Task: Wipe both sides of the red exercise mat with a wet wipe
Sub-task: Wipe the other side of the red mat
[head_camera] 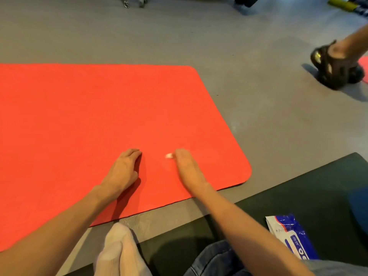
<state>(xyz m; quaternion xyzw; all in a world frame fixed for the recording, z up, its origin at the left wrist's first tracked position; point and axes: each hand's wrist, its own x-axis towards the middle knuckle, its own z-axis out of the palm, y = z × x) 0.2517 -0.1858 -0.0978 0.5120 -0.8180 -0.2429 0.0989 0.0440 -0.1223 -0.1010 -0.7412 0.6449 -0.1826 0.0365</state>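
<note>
Item: red exercise mat (99,116), top face. Your right hand (185,166) grasps the wet wipe (169,155); your left hand (123,168), grip released, rests on it. Overlap strokes, edge to edge.

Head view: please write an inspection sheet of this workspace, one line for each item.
Surface: grey floor; red exercise mat lies flat on it.
Job's things: small white wet wipe on the mat, at the right hand; wipes pack on a dark mat.
Clutter: yellow object at far edge, blurred.
Grippers: left hand rests on the mat; right hand holds the wipe.
Cables: nothing seen.
Surroundings: another person's sandalled foot; a white sock nearby.
</note>
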